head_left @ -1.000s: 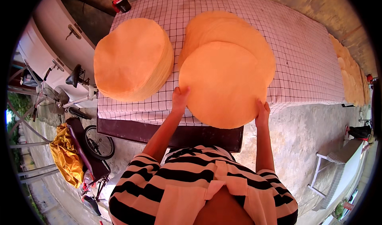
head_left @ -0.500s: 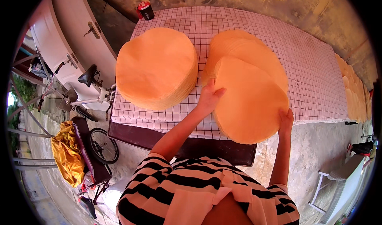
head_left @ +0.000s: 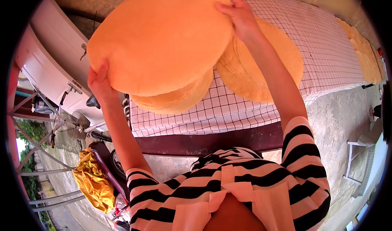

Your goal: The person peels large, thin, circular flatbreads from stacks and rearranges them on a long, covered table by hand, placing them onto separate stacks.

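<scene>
Left edge first: saddle (head_left: pixel 93 102) of a parked bike is just past the left wrist in view. Watch elbow clearance there.

Left hand (head_left: pixel 99 82): part-closed pinch on the near-left rim of a big round orange sheet (head_left: pixel 163 39), thumb on the top face, fingers mostly hidden at the edge. Grip looks fine; light pressure only, or the thumb could dent or tear a soft rim.

Sheet is raised in front of the person, spanning both hands. Can't tell if it's 1 layer or several. A tall stack (head_left: pixel 179 98) shows under its near edge; contact with it can't be told from this angle. For a clean hold: equal lift on both sides, slight outward tension so the middle doesn't sag, rims judged against the stack below.

Right hand (head_left: pixel 241 16): also part-closed, thumb on top, fingers round the far-right rim. 2 near-opposite grip points = good support. Right forearm crosses above the 2nd pile (head_left: pixel 243 73) on the checked cloth (head_left: pixel 326 55); hold the sleeve high so nothing drags.
</scene>
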`<state>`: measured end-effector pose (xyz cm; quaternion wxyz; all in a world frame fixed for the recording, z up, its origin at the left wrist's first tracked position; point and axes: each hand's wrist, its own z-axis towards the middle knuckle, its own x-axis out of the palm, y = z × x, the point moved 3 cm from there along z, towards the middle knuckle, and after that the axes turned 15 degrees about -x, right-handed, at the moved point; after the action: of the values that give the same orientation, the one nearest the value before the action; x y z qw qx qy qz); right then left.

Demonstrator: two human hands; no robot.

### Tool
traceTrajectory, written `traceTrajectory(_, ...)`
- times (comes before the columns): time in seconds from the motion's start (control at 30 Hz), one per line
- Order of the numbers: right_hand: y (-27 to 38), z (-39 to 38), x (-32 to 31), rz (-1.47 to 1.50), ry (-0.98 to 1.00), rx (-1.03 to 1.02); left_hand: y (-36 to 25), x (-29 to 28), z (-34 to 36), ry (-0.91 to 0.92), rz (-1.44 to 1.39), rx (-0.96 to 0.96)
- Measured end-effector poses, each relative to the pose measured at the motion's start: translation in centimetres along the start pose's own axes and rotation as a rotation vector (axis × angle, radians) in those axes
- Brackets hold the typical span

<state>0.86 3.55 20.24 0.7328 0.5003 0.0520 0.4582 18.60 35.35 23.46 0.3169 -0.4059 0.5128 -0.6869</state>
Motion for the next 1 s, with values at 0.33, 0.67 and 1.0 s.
traceTrajectory(0.33,-17.6,-4.5,0.8,-0.877,0.230,0.221,17.6,-11.0,-3.1,-0.395,0.071,-0.404)
traceTrajectory(0.67,-18.7,-4.3,0.7,-0.878,0.246,0.186,16.7,-10.7,-4.8,-0.362,0.111,-0.479)
traceTrajectory(1.0,-13.2,-7.9,0.1,-0.999,-0.012,-0.091,13.2,-10.6,-6.4,-0.398,0.438,-0.510)
